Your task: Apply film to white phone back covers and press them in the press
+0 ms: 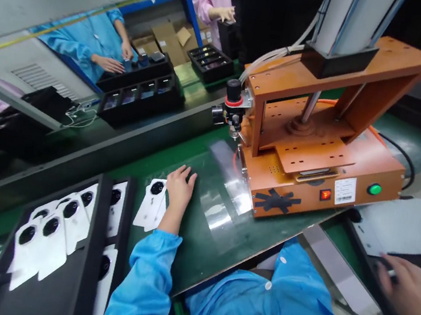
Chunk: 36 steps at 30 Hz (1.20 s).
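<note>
My left hand [179, 190] lies on the green bench mat [187, 250], its fingers loosely stretched and holding nothing that I can see. Right beside it are two overlapping white phone back covers [152, 206], the upper one with a round black camera ring. Over at the right, my right hand [412, 301] is smeared by motion, above the edge of a black tray [367, 259] with a pale translucent sheet [409, 225] on it. A small whitish spot shows by its fingers; whether they grip anything is unclear.
An orange press machine [282, 185] stands ahead, with a lit green button [374, 189] and a red switch [325, 194]. Clear film pieces [215, 212] lie beside it. At left, a black tray [87, 255] bears several white covers [51, 227]. Co-workers' hands [109, 62] work over black trays beyond.
</note>
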### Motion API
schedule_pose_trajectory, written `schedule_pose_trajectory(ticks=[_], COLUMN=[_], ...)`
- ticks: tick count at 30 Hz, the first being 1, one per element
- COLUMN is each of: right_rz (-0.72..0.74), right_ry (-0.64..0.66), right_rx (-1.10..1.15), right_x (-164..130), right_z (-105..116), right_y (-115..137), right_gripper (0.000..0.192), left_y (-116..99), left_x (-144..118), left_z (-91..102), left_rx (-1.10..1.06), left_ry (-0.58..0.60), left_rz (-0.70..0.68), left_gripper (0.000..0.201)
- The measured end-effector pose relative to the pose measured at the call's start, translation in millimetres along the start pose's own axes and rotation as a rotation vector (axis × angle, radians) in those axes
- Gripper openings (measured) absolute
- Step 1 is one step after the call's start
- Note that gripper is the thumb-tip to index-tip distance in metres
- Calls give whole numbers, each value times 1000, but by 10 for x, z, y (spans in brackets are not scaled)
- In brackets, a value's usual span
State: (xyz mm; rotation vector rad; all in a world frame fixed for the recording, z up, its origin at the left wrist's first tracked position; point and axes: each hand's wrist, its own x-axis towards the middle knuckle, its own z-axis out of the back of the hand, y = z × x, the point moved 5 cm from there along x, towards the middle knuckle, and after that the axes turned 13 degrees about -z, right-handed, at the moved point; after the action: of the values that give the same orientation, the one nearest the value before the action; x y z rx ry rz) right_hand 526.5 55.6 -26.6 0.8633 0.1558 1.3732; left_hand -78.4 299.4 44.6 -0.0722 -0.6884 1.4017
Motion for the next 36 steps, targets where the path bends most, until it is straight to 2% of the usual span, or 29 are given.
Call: schedule_pose_trajectory(ticks=[3, 5, 7, 9, 12, 15, 17, 19, 21, 23, 26, 29, 31, 34, 36], right_rz=[161, 306, 403, 483, 567, 609, 654, 750, 842, 896, 975, 1056, 1099, 1114, 988], right_ry=[29, 67, 110, 190, 287, 285, 274, 268, 249, 233, 223, 223, 234, 311, 427], right_rx=[-184, -149, -72, 14, 136, 204, 189, 151, 110, 67, 20, 13, 51, 208, 366], right_x=[80, 121, 187, 282, 488, 730, 835, 857, 829, 795, 738, 657, 572, 400, 329], right_z=[-402, -600, -734, -842, -969, -1088, -1180, -1255, -1291, -1299, -1288, -1292, -1312, -1368, -1449], right_y=[526, 1010, 1550, 2118, 2882, 3382, 3567, 3676, 3726, 3732, 3711, 3692, 3697, 3733, 3747], right_gripper=[27, 28, 30, 29, 25, 25, 28, 28, 25, 23, 21, 21, 24, 24, 17], left_y=[183, 159, 41, -168, -622, -1098, -1346, -1496, -1540, -1510, -1393, -1251, -1187, -999, -768], left_x=[143, 127, 50, -86, -403, -789, -1015, -1179, -1272, -1315, -1356, -1506, -1685, -2067, -2443], left_z=[-116, -111, -39, 82, 303, 517, 635, 713, 742, 734, 662, 489, 382, 375, 488], left_rx=[57, 59, 40, 11, -24, -54, -55, -41, -45, -103, -305, -646, -784, -737, -650], left_ry=[-43, -64, -77, -76, -50, -10, -9, -30, -39, -34, 4, 47, 44, -9, -31], left_rz=[71, 67, 27, -41, -176, -315, -422, -507, -524, -471, -229, 209, 417, 555, 653], left_gripper=[27, 24, 22, 24, 27, 22, 19, 20, 20, 20, 20, 33, 44, 51, 54])
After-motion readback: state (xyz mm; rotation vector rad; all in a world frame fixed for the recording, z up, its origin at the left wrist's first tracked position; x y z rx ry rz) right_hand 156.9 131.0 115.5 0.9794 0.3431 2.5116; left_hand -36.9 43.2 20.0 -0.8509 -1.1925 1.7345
